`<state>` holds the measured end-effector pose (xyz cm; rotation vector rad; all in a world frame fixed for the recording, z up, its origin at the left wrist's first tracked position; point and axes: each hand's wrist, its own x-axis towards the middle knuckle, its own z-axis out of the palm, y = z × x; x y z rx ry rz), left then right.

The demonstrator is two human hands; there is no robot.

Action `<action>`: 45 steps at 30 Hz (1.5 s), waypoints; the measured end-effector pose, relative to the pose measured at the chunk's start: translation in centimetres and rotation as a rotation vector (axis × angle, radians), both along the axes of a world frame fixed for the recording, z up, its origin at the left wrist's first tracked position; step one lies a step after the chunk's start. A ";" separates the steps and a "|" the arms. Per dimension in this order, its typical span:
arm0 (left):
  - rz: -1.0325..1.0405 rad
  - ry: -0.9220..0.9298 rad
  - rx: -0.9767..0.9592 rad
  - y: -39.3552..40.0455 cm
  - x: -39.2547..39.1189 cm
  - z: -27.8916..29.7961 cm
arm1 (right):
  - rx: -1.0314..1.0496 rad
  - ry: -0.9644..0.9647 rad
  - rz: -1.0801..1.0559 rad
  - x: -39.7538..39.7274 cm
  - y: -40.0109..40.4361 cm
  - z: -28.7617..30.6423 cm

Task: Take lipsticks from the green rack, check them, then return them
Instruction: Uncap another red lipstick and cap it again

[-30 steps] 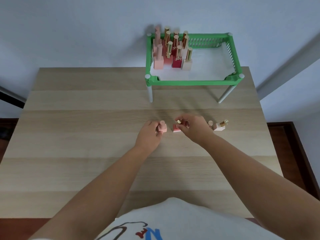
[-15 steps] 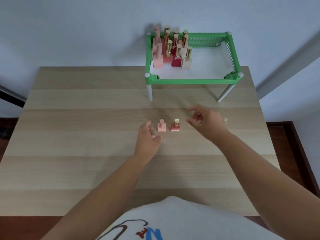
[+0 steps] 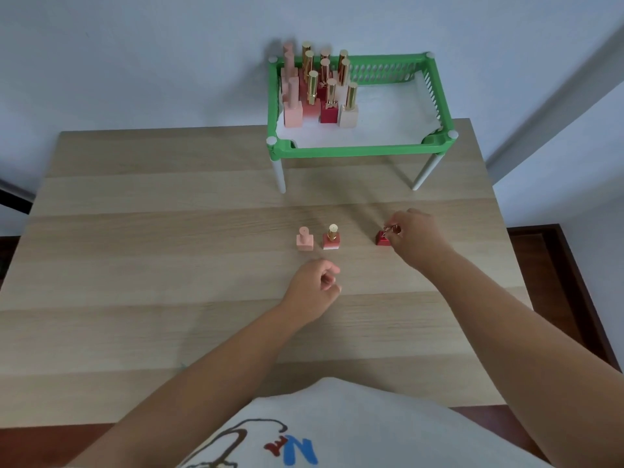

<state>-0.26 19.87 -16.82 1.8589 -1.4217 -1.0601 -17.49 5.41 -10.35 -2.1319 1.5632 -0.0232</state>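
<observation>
The green rack [image 3: 358, 152] stands at the tabletop's [image 3: 169, 231] far right corner, its lipsticks [image 3: 320, 92] clustered at its left end. Two lipsticks [image 3: 317, 238] stand mid-table. The right hand [image 3: 417, 238] is closed, fingertips pinching the cap of a dark red lipstick [image 3: 383, 238] toward the right edge. The left hand [image 3: 312, 292] is loosely curled and holds nothing. Risk: the cap grip is narrow; a careless lift could tip or drop the lipstick.
</observation>
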 end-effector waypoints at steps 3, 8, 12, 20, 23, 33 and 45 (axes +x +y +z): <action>-0.042 -0.007 -0.028 -0.6 -0.4 0.1 | 0.014 0.005 -0.020 0.1 0.6 -0.3; -0.048 0.001 -0.046 -1.2 -0.9 -0.1 | 0.063 -0.093 -0.067 0.2 2.3 0.1; -0.048 -0.028 -0.022 -1.4 -1.3 -0.1 | 0.117 -0.157 -0.084 0.1 3.8 0.0; -0.131 -0.141 -0.048 -1.4 -1.9 0.0 | 0.212 -0.248 -0.160 -0.2 5.6 -0.6; -0.120 -0.125 -0.081 -1.1 -2.0 -0.2 | 0.237 -0.279 -0.184 -0.4 6.1 -0.7; -0.092 -0.011 -0.111 0.2 -0.2 1.0 | 0.190 -0.293 -0.032 -1.0 6.5 0.4; -0.016 0.100 -0.192 1.6 1.6 3.2 | 0.218 -0.418 0.074 -0.2 6.5 1.8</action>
